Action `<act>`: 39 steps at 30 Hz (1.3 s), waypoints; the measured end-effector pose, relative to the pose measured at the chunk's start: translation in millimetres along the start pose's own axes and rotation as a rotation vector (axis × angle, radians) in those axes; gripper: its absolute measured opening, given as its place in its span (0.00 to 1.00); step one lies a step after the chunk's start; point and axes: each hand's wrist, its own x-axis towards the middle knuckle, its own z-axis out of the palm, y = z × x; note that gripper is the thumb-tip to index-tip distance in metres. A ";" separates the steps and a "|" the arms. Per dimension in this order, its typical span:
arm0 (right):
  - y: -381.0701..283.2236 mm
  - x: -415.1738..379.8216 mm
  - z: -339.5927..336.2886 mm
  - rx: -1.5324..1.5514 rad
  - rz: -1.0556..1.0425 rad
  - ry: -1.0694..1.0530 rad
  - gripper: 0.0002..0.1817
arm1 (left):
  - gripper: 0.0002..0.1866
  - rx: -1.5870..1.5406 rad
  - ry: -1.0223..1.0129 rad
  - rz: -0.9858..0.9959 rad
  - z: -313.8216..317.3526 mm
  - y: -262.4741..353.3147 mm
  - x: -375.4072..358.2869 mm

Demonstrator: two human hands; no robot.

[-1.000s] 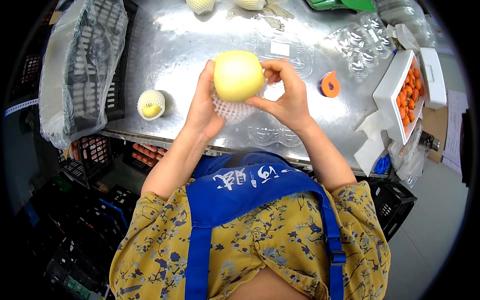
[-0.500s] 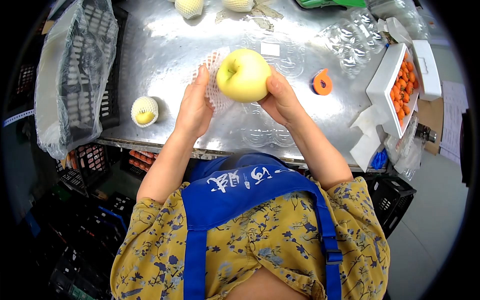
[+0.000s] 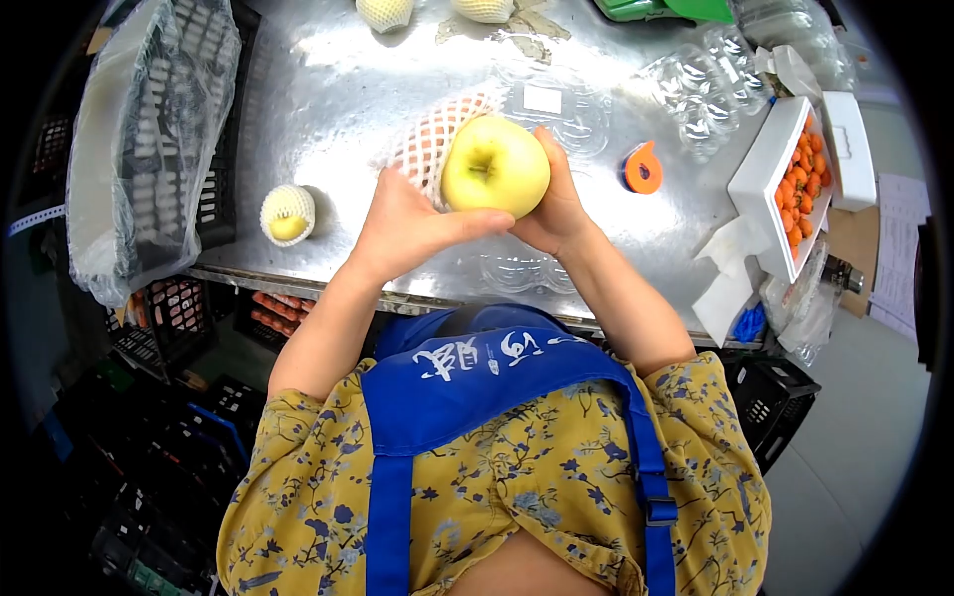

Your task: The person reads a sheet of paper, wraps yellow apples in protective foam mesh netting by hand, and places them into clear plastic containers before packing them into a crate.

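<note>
A yellow apple (image 3: pixel 497 167) is held above the metal table, its stem hollow facing up. My right hand (image 3: pixel 556 204) grips it from the right, mostly behind the fruit. On its left side lies a white foam net sleeve (image 3: pixel 427 147), spread over the fingers of my left hand (image 3: pixel 412 223), which show through the mesh. The left thumb reaches across and rests along the apple's lower edge. To the left, a smaller-looking yellow fruit in a foam net (image 3: pixel 287 216) stands on the table.
Netted fruits (image 3: pixel 385 12) sit at the far edge. Clear plastic clamshells (image 3: pixel 706 89) lie at the back right, near an orange tape dispenser (image 3: pixel 643 169). A white foam box (image 3: pixel 765 179) holds small orange fruits. On the left stands a plastic-lined crate (image 3: pixel 149 159).
The apple has come slightly nearer and to the right, its stem turning toward me. My left hand has closed in, bringing the net against the apple and the thumb across its lower edge.
</note>
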 end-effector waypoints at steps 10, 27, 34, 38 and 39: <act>-10.6 0.2 6.1 -0.233 0.138 0.048 0.34 | 0.20 -0.389 0.185 -0.177 -3.5 -8.9 6.3; -26.7 41.4 32.8 -1.329 -0.828 -0.083 0.44 | 0.36 -1.195 0.328 -0.378 -37.9 -26.8 21.3; -28.1 54.4 16.2 -0.792 -0.428 -0.152 0.43 | 0.33 -1.089 0.208 -0.374 -37.0 -23.8 13.5; -28.5 52.4 6.7 -0.594 -0.295 -0.201 0.40 | 0.31 -1.138 0.151 -0.364 -33.3 -17.1 16.8; -28.5 52.5 5.2 -0.650 -0.305 -0.194 0.40 | 0.31 -1.147 0.148 -0.363 -32.5 -18.4 17.8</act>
